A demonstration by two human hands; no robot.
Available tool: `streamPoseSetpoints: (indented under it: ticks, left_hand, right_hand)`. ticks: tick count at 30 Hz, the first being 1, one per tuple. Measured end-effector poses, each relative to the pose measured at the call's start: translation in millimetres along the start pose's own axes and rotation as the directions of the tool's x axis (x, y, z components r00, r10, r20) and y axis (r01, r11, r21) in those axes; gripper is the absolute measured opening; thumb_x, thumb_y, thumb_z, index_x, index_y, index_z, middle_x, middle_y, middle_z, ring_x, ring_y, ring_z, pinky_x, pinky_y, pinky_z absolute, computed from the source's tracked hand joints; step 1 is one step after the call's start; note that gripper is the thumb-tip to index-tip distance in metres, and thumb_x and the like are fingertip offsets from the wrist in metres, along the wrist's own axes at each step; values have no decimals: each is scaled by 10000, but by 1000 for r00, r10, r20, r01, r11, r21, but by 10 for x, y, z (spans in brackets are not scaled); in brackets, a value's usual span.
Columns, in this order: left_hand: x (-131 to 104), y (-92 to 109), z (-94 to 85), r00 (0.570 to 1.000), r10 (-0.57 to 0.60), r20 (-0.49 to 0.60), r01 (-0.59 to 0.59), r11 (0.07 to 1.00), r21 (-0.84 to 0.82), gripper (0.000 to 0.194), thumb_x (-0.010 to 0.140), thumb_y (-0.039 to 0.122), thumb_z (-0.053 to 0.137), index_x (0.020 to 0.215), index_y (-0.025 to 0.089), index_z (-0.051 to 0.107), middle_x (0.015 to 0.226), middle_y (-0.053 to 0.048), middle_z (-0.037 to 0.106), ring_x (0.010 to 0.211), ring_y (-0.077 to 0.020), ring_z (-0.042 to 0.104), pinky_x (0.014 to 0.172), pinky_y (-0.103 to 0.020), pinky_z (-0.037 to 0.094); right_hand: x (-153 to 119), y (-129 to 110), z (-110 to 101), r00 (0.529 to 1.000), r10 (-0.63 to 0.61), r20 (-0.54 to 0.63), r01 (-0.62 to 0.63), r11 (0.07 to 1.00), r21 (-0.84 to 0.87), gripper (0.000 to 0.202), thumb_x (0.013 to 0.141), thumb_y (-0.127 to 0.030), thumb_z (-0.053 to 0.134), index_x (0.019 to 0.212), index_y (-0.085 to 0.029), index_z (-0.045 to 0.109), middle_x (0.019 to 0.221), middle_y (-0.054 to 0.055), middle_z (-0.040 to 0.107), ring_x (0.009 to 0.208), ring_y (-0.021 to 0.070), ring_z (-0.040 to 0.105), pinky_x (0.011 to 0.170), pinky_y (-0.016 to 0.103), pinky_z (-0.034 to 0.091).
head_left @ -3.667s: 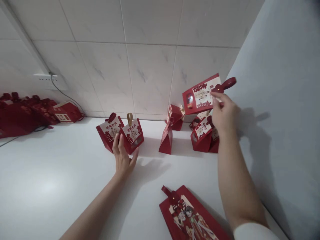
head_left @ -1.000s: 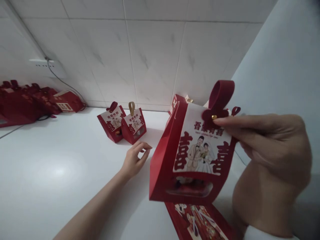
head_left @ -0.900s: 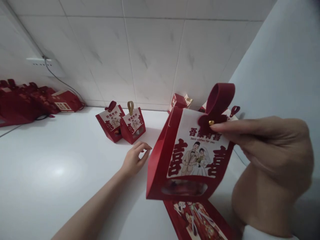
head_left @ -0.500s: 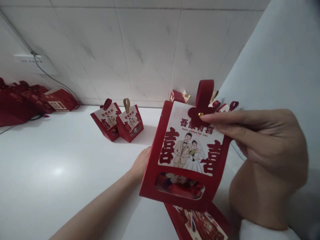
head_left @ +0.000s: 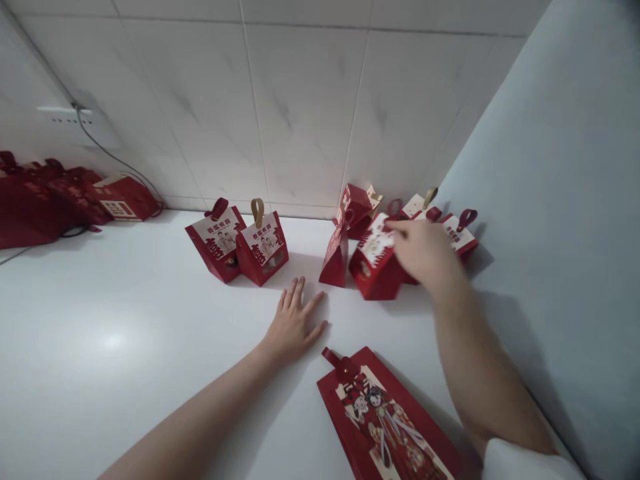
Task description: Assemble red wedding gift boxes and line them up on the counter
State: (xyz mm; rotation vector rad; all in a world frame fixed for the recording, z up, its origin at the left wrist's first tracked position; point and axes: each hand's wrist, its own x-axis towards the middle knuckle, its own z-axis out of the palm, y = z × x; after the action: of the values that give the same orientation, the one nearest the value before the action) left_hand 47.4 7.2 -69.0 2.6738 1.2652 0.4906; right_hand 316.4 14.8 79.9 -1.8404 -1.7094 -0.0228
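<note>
**Control:** Nearest item first, with its position.

**Operator:** On my feed the nearest item is a large flat box (head_left: 380, 417), red, lying printed face up on the white table (head_left: 110, 380), its strap end pointing away from me and to the left. I use it as the reference.

**Control:** State of the hands?

**Operator:** The left hand (head_left: 294, 328) is released: palm down, fingers spread, just beyond and left of the large flat box's strap end, apart from it. The right hand (head_left: 423, 247), farther out beyond the large flat box, grasps a small red box (head_left: 377, 270) by its top. That box is tilted and blurred; I cannot tell whether its base touches the table.

**Control:** Items beyond?

**Operator:** Straight beyond the large flat box's strap end I record a narrow box (head_left: 334, 263), standing upright. Beyond and well left of the large flat box stand a gold-looped box (head_left: 263, 250) and a red-looped box (head_left: 216, 241), close together. Farther beyond it, I note a cream-flapped box (head_left: 356, 203); beyond and to its right, a partly hidden box (head_left: 463, 240) with a red loop. Far left of it lie red bags (head_left: 30, 210), then the tiled wall (head_left: 300, 100).
</note>
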Motion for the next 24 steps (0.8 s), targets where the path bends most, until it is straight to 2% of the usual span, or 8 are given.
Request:
streamPoseSetpoints:
  ticks: [4,6,9,12,14,16,18,24]
  left_hand:
    - [27,-105,-36,982,-48,-183,65,994,89,503,920,419,533,1372,202,486,1524,-183,347,1466,-366,240,1181,-613,171]
    - [49,-211,-148,920,-97,-380,155,980,125,516,897,378,576,1373,210,468,1480,-170,395,1461,-339,259,1210,-589,102]
    - [60,-420,-358,778,-159,-608,302,943,140,721,867,418,618,1486,208,314,1585,-184,193,1508,-364,85,1199,-614,-47]
    - [61,-613,-480,717,-255,-648,413,905,100,892,866,478,606,1561,182,133,1631,-187,-78,1504,-401,-81,1158,-654,-104]
    - [74,-698,-480,728,-319,-607,434,900,48,944,868,497,592,1577,188,51,1631,-164,-146,1500,-398,-113,1159,-655,-76]
    - [100,-744,-432,761,-341,-552,411,912,3,981,864,509,586,1580,185,-1,1637,-151,-139,1505,-380,-102,1180,-630,-21]
    - [126,-764,-368,792,-337,-510,390,921,-4,989,864,516,576,1579,181,-19,1644,-147,-102,1513,-364,-70,1192,-610,23]
    - [139,-813,-252,864,-336,-376,386,920,65,857,875,501,564,1576,252,138,1652,-139,-16,1514,-371,32,1179,-628,101]
  right_hand:
    - [128,-274,618,992,-17,123,31,993,-113,415,923,-221,444,1283,-208,650,1081,148,746,980,317,705,876,420,512]
    - [176,-382,780,989,-52,140,58,998,-33,450,930,-250,446,1356,-208,586,1157,139,723,1027,311,693,903,411,510]
    - [342,-464,903,959,-207,196,166,964,208,572,909,-321,533,1467,-232,444,1286,96,664,1147,270,640,970,385,493]
    - [683,-414,942,935,-345,80,288,872,397,529,928,-397,535,1435,-267,467,1424,53,557,1288,208,534,1065,347,426]
    - [978,-284,925,973,-199,-116,227,913,339,478,932,-340,534,1384,-187,515,1434,116,532,1340,206,471,1110,336,367]
    - [1263,-87,890,971,55,-231,4,969,247,464,961,-265,457,1404,-130,477,1457,161,493,1372,198,424,1121,327,338]
    - [1480,136,860,954,233,-187,-196,961,196,469,978,-232,381,1423,-101,453,1436,187,509,1356,222,449,1097,347,356]
    - [1615,545,878,932,357,59,-361,925,121,216,933,-255,566,1014,-114,708,996,108,734,934,212,691,853,370,527]
